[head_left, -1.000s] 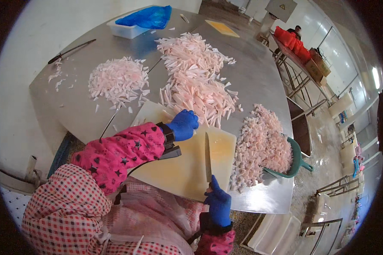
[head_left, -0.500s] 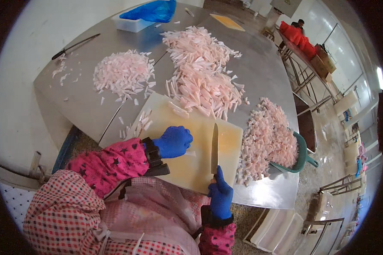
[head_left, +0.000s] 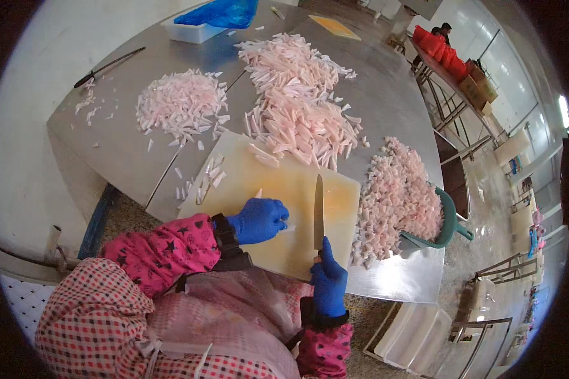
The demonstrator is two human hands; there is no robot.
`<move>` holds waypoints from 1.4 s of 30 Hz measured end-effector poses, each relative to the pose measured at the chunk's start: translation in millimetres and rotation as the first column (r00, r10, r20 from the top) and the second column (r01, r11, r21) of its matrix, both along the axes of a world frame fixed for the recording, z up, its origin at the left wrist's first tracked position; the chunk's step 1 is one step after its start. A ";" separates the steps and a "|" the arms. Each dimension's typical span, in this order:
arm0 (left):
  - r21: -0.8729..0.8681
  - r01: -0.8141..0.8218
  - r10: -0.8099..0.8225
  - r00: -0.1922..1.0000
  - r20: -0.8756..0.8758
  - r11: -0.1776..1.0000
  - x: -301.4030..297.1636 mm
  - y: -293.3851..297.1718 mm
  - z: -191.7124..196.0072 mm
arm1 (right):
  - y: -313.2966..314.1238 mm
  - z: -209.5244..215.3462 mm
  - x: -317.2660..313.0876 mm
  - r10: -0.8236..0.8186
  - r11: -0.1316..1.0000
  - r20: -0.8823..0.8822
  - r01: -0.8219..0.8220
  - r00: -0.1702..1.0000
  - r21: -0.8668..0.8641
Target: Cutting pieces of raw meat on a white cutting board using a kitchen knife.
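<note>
A pale yellowed cutting board [head_left: 297,196] lies at the near edge of the metal table. My left hand [head_left: 259,221], in a blue glove, is closed low over the board. A pinkish strip tip [head_left: 259,193] shows just beyond its knuckles, and a whitish bit [head_left: 289,228] by its fingertips; the grip itself is hidden. My right hand [head_left: 329,281], also gloved in blue, grips the handle of a long kitchen knife [head_left: 318,208]. The blade points away from me over the board's right half. Several pale strips [head_left: 215,172] lie at the board's left edge.
Beyond the board is a large heap of pale pink strips [head_left: 297,107], with a smaller heap [head_left: 180,104] to its left. Chopped pieces [head_left: 392,202] spill around a green scoop [head_left: 449,218] at right. Another knife [head_left: 110,66] and a white tub [head_left: 193,33] lie farther off.
My left hand has come slightly nearer to me, and a strip tip now shows beyond it. The knife and my right hand keep nearly the same place.
</note>
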State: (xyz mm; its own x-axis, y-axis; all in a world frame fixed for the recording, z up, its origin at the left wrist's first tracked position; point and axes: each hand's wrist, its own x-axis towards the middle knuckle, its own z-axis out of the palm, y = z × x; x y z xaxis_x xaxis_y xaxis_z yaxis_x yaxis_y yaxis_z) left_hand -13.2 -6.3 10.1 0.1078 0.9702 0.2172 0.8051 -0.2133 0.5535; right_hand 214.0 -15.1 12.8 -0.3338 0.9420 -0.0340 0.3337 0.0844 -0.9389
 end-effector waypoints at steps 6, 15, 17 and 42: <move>0.014 0.053 -0.052 0.993 -0.106 0.998 8.8 -10.5 -9.0 | -20.5 18.7 -10.4 0.129 0.990 0.197 -0.137 0.972 0.030; 0.033 0.075 -0.072 0.993 -0.092 0.997 7.9 -10.4 -10.6 | -22.5 35.9 -21.1 0.190 0.895 0.477 -0.352 0.858 0.276; 0.065 0.069 -0.064 0.994 -0.086 0.995 9.1 -10.4 -11.9 | -19.8 36.1 -23.5 0.195 0.875 0.502 -0.381 0.842 0.299; 0.177 0.158 -0.159 0.987 -0.007 0.971 -4.8 -31.3 -3.0 | -26.4 -2.2 -32.9 0.183 0.971 0.185 -0.207 0.966 0.117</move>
State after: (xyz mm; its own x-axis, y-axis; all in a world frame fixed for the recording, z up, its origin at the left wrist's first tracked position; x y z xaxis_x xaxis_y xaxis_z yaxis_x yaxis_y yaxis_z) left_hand -18.0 -37.5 7.1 0.2550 0.8871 0.3848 0.7494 -0.4328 0.5011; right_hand 181.0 -41.5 10.6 -0.5115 0.8591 0.0157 0.4530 0.2852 -0.8446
